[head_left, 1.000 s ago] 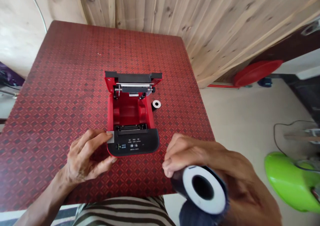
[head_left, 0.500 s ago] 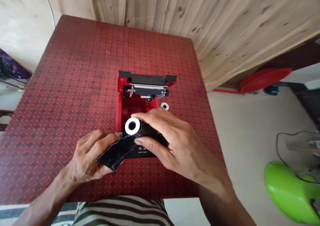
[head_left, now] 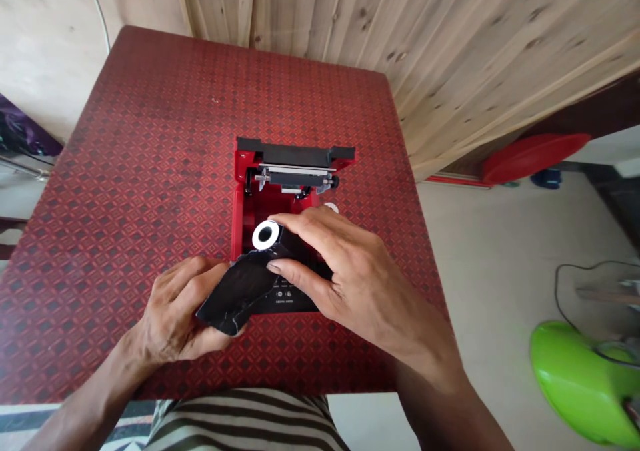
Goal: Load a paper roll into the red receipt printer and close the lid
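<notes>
A small red and black printer (head_left: 295, 164) sits open in the middle of the red patterned table (head_left: 150, 158), its lid tilted up at the back. My right hand (head_left: 340, 271) is closed round a black roll with a white core (head_left: 265, 235), holding it over the printer's red bay. My left hand (head_left: 180, 311) pinches the loose black end of that roll (head_left: 233, 298) at the printer's front left corner. A second small white spool (head_left: 331, 206) lies on the table to the right of the printer, mostly hidden behind my right hand.
A wooden plank wall (head_left: 400, 31) runs behind the table. On the floor to the right are a green plastic object (head_left: 580, 378), a red disc (head_left: 530, 154) leaning at the wall and a thin cable (head_left: 565, 284). My striped clothing (head_left: 245, 424) touches the table's near edge.
My right hand brought the roll from beside the table's near right edge up over the printer's bay. My left hand took hold of the roll's loose black end.
</notes>
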Tool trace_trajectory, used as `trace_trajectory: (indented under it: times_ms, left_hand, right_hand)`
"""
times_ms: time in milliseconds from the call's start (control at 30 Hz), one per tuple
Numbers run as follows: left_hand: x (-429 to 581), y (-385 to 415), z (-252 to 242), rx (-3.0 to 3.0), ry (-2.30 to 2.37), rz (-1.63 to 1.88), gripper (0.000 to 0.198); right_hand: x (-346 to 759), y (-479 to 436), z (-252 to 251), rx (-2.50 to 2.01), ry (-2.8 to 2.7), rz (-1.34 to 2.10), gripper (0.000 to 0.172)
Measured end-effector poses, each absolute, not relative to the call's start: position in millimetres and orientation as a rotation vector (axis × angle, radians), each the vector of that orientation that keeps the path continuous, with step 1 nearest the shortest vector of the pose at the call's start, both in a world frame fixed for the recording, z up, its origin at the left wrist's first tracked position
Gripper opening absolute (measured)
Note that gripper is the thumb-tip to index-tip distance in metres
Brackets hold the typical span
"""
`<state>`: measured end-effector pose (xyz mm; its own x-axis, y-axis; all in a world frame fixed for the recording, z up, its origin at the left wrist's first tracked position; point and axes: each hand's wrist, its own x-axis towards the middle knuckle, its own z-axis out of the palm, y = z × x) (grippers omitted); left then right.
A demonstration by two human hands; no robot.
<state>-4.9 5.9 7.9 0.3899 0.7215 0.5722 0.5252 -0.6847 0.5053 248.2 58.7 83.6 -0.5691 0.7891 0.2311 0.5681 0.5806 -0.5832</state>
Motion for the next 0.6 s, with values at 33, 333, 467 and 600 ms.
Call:
trace_trajectory:
  times_ms: [33, 333, 467, 600]
  left_hand:
    - [-4.3, 6.3, 10.3, 2.380, 1.097, 1.171, 0.047]
    - [-2.5, 0.5, 19.7, 2.339, 1.226, 1.145, 0.030]
    - [-1.7, -2.8, 18.0, 2.309, 1.252, 1.179, 0.027]
    - [-1.6, -4.3, 16.9, 2.309, 1.259, 1.201, 0.026]
  right_hand:
    - [248.4, 57.8, 83.9, -1.091, -2.335, 0.622, 0.032]
    - [245.9, 54.4, 84.2, -1.058, -2.323, 0.567, 0.030]
    - [245.8, 53.6, 83.7, -1.066, -2.312, 0.581, 0.027]
    - [246.3, 53.8, 82.1, -1.071, -2.301, 0.634, 0.028]
